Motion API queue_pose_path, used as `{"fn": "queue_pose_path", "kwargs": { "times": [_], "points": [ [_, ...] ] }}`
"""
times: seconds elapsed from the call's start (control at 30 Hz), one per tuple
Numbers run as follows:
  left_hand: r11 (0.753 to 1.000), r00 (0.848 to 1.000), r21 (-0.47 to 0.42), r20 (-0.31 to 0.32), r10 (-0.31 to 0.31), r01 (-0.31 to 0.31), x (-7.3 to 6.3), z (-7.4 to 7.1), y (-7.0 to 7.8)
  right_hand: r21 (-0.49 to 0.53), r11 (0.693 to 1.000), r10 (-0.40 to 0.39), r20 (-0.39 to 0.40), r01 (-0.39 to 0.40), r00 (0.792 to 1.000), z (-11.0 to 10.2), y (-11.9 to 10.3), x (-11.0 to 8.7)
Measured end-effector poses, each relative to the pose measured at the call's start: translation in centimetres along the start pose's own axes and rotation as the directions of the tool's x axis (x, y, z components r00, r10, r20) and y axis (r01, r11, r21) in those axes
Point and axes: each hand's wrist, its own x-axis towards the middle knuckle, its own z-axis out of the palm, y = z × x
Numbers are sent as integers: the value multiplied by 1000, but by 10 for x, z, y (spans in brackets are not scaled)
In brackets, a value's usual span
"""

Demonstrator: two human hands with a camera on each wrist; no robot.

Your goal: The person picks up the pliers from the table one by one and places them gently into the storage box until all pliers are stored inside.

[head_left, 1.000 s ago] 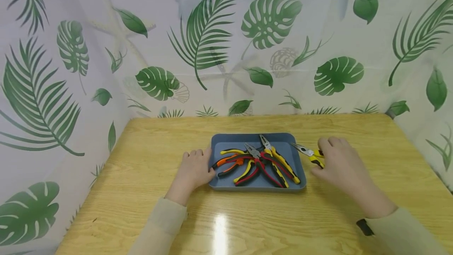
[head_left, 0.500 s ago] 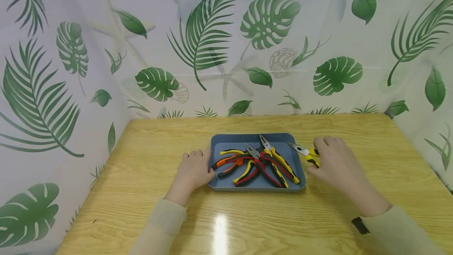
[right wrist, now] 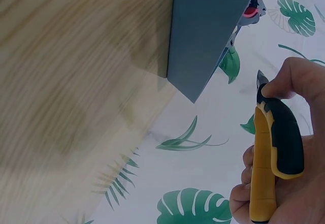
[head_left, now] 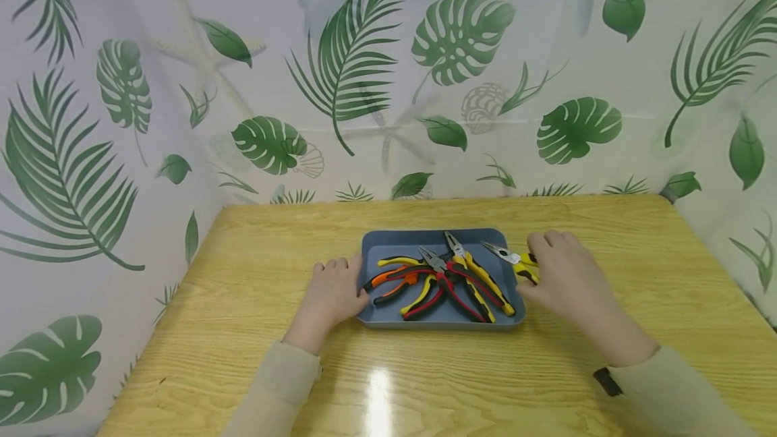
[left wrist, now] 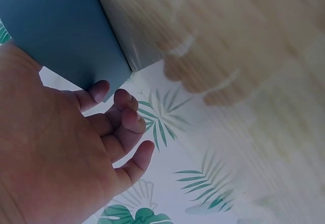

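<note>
In the head view my right hand (head_left: pixel 564 278) grips yellow-and-black long-nose pliers (head_left: pixel 513 257) by the handles, jaws pointing left over the tray's right rim. The right wrist view shows these pliers (right wrist: pixel 288 140) held between thumb and fingers, handles parted, raised near the tray wall (right wrist: pixel 208 36). My left hand (head_left: pixel 332 288) holds the left end of the blue-grey tray (head_left: pixel 437 324). In the left wrist view the index fingertip touches the tray's outer wall (left wrist: pixel 61 36) and the other fingers are bent beside it; the thumb is hidden behind the wall.
Several pliers lie crossed in the tray: red-and-black ones (head_left: pixel 442 278), yellow-and-black ones (head_left: pixel 479 275) and orange-and-black ones (head_left: pixel 388 278). The tray stands on a wooden table (head_left: pixel 273 241). Leaf-printed cloth (head_left: pixel 376 86) hangs behind it and at the sides.
My right hand has moved left with the pliers, bringing their tips from beside the tray's right rim to over the tray. The left hand and the tray have stayed put.
</note>
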Motion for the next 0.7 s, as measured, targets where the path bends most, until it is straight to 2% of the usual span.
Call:
{"fn": "queue_pose_path", "kwargs": {
  "times": [0.23, 0.7],
  "points": [
    [1000, 1000, -8, -5, 5, -5, -1, 0, -1, 11, 1000, -13, 11, 13, 1000, 2, -6, 3],
    [1000, 1000, -9, -16, 2, -2, 0, 0, 0, 9, 998, -68, -37, 68, 997, 12, -12, 10]
  ]
}}
